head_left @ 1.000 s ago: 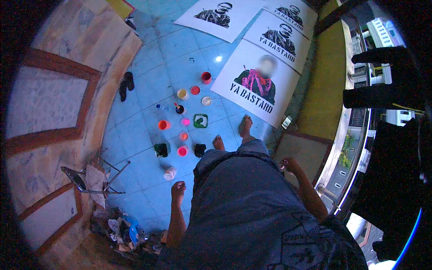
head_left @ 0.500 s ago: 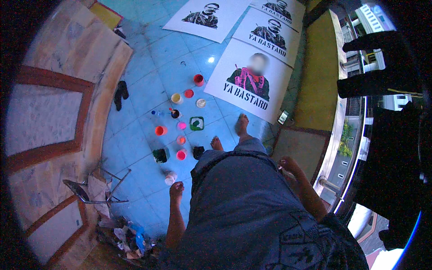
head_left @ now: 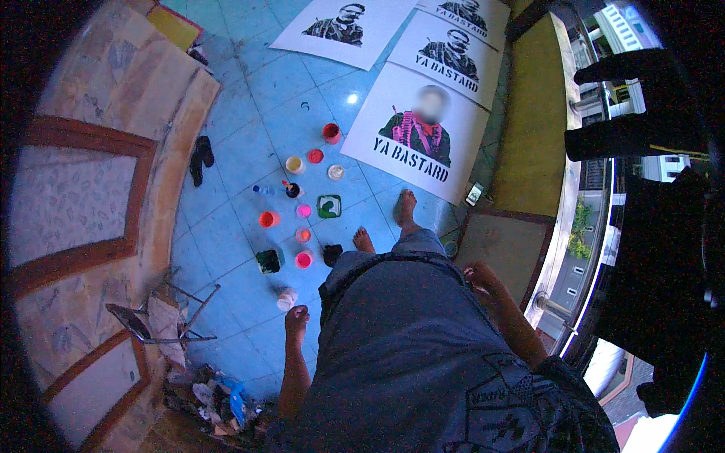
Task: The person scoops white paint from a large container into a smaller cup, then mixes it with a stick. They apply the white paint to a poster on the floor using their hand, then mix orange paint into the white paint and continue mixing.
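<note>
My left hand (head_left: 297,319) hangs at my left side with its fingers curled in, and nothing shows in it. Below it on the floor is a whitish tub (head_left: 286,300). My right hand (head_left: 482,278) is at my right hip, fingers bent together; what they hold, if anything, is too small to make out. Ahead of my bare feet lies a white poster (head_left: 394,136), a stencilled figure on it in black, dark green and pink with a red patch. Left of my feet stand a pink paint pot (head_left: 303,260), an orange pot (head_left: 269,219) and a green-smeared square container (head_left: 329,206).
More black-printed posters (head_left: 370,47) lie farther ahead. A phone (head_left: 474,194) rests by the low yellow wall (head_left: 532,136), beside a railing. Dark sandals (head_left: 202,160), a folding chair (head_left: 162,313) and a rubbish heap (head_left: 223,396) line the left wall.
The view has shifted very slightly. My right hand has turned a little at the hip. The left hand, pots and posters stay where they were.
</note>
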